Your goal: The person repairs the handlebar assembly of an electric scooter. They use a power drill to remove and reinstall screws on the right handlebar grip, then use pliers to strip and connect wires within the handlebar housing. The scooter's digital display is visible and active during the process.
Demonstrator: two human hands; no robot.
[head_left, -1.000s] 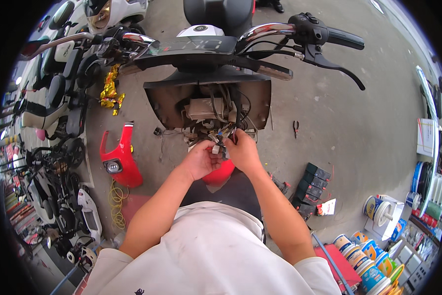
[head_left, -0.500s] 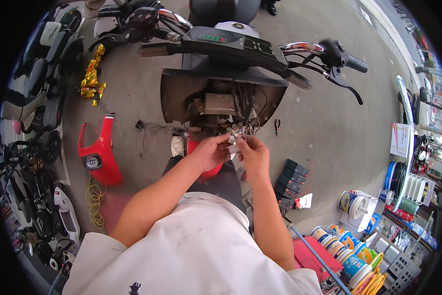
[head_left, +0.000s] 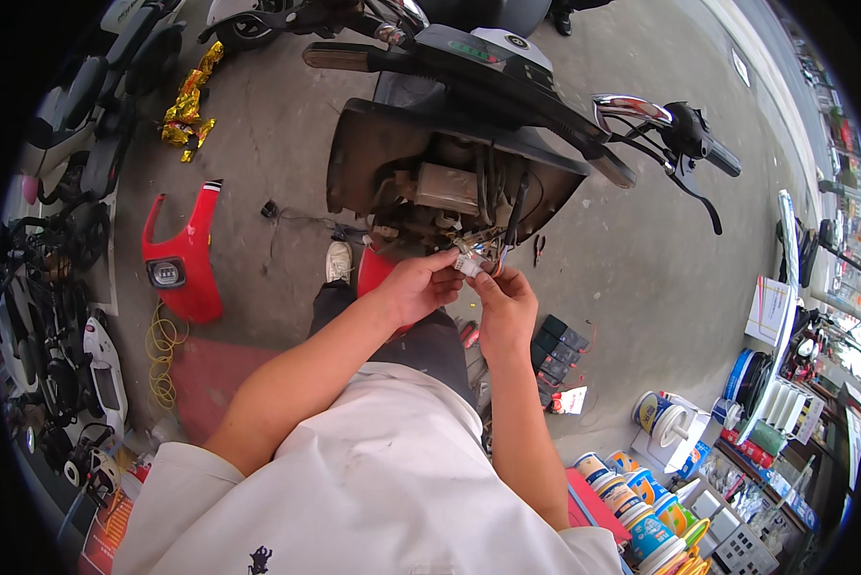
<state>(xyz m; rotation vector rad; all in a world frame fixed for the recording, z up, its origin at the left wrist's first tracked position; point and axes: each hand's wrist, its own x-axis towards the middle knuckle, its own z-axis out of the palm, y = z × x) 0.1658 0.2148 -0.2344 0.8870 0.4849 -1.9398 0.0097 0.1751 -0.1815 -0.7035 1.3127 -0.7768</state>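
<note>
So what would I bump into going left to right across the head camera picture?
Red plastic panel with a headlight → off-white shoe → bare left hand → small white plastic connector → bare right hand → row of black boxy blocks → white cardboard box.

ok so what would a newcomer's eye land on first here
Probably the scooter's opened front at upper centre, with the left hand and right hand on a white connector just below it. Then the bright red panel with its headlight on the floor to the left, and crumpled gold wrapping above it in the picture.
</note>
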